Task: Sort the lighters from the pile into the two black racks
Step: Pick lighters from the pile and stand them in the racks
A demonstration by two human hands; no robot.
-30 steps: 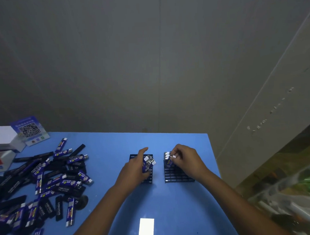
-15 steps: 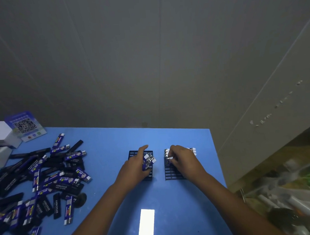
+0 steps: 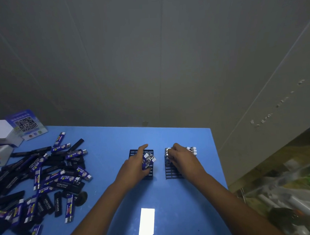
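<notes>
Two black racks (image 3: 171,172) sit side by side. The left hand (image 3: 135,167) grips several lighters (image 3: 148,159) — count unclear. The right hand (image 3: 181,158) is curled over the right rack's far rows, grasp hidden; labels unreadable.

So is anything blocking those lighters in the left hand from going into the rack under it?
Nothing visible does. The left hand holds its lighters directly above the left rack, whose visible slots look empty.

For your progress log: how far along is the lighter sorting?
Done: a few lighters stand in the right rack's far rows. In hand: the left hand grips a bunch of lighters over the left rack; the right hand works at the right rack. Left: the pile is large.
</notes>
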